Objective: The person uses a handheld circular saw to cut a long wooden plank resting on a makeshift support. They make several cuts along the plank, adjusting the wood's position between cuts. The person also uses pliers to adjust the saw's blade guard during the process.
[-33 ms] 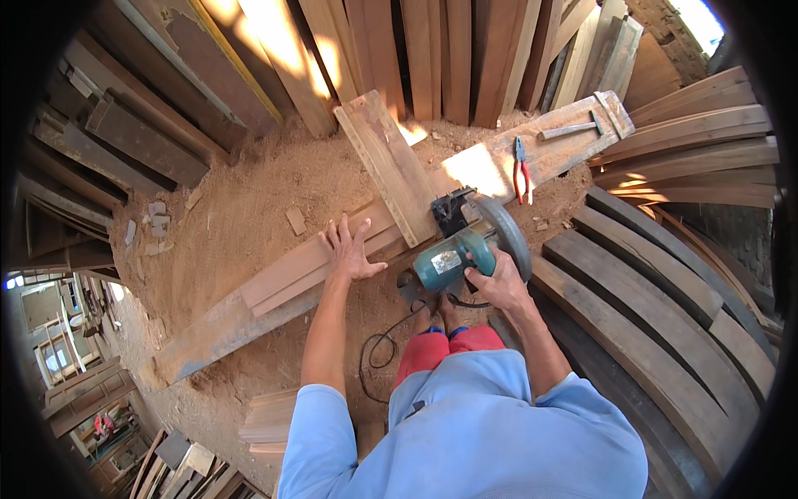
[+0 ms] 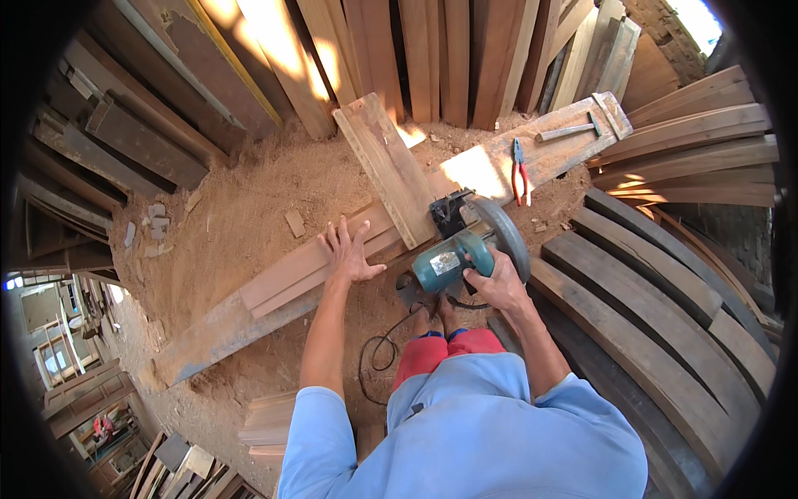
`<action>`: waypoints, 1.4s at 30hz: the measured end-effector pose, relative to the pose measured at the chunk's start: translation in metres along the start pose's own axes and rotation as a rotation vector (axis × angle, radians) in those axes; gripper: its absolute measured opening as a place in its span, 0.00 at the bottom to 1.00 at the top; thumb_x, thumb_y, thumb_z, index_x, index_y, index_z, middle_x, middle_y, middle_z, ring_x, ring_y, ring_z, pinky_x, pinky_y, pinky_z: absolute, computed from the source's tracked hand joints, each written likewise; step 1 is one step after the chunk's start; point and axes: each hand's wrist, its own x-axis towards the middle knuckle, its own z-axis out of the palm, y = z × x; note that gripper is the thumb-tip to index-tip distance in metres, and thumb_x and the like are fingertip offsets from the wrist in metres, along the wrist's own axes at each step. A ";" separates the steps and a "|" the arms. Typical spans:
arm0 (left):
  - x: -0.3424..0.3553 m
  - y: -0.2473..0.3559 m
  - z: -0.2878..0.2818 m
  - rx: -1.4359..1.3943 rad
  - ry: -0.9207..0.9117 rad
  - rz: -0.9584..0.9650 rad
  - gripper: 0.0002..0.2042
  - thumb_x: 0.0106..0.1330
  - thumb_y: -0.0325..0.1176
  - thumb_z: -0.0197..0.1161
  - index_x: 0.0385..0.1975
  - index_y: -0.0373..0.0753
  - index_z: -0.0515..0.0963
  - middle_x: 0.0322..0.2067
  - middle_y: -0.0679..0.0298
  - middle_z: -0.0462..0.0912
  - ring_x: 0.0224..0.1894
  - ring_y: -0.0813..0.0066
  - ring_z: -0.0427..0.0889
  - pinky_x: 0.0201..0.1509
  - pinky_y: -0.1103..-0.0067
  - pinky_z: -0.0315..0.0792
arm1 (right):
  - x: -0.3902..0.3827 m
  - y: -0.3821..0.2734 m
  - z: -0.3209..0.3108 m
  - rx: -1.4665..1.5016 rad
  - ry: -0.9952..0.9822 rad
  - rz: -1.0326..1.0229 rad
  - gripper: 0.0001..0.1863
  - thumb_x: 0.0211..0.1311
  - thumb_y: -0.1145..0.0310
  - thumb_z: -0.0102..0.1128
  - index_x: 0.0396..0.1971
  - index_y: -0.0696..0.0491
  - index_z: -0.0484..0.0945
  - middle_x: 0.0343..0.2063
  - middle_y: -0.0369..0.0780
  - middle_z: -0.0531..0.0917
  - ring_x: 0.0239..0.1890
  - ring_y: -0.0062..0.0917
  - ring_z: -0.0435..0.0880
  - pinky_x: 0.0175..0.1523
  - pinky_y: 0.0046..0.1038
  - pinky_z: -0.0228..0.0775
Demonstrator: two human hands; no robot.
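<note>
My right hand (image 2: 500,283) grips the rear handle of a green circular saw (image 2: 439,264) with a round grey blade guard. The saw sits at the near end of a short wooden board (image 2: 384,170) lying crosswise over the work. Its blade is hidden from this view. With fingers spread, my left hand (image 2: 352,255) rests on reddish planks (image 2: 287,283) laid along a long wooden bench board (image 2: 204,333). The crosswise board lies over these planks, just right of my left hand.
Pliers with red handles (image 2: 520,176) and a hammer (image 2: 569,131) lie on the bench's far right end. Lumber (image 2: 648,320) is stacked at right, and upright planks (image 2: 424,58) line the back. A dark cord (image 2: 366,374) loops by my feet. Sawdust (image 2: 224,220) covers the ground.
</note>
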 end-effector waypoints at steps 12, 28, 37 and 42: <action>-0.002 0.003 0.017 0.040 0.109 0.092 0.59 0.44 0.60 0.82 0.80 0.59 0.56 0.81 0.40 0.36 0.81 0.30 0.32 0.78 0.34 0.22 | 0.000 -0.029 -0.004 -0.030 0.021 -0.036 0.19 0.58 0.70 0.71 0.48 0.61 0.81 0.33 0.41 0.84 0.38 0.26 0.82 0.49 0.33 0.75; -0.003 0.011 -0.004 -0.031 0.022 0.039 0.55 0.42 0.55 0.86 0.76 0.62 0.63 0.82 0.49 0.41 0.83 0.42 0.34 0.83 0.43 0.24 | 0.000 -0.041 -0.017 0.025 0.017 0.054 0.19 0.58 0.70 0.70 0.48 0.62 0.82 0.31 0.41 0.85 0.36 0.26 0.84 0.46 0.33 0.76; -0.001 0.009 0.008 -0.046 0.079 0.046 0.56 0.39 0.53 0.88 0.74 0.64 0.64 0.81 0.50 0.42 0.83 0.42 0.35 0.81 0.39 0.23 | -0.012 -0.037 -0.027 0.030 0.050 0.048 0.19 0.57 0.70 0.72 0.46 0.60 0.80 0.29 0.37 0.82 0.33 0.23 0.80 0.42 0.29 0.74; 0.001 0.009 0.009 -0.042 0.075 0.052 0.57 0.38 0.53 0.88 0.75 0.64 0.62 0.81 0.50 0.42 0.82 0.41 0.35 0.81 0.39 0.24 | -0.011 -0.040 -0.024 0.054 0.012 0.030 0.16 0.57 0.70 0.71 0.44 0.60 0.80 0.28 0.38 0.82 0.32 0.24 0.80 0.42 0.31 0.74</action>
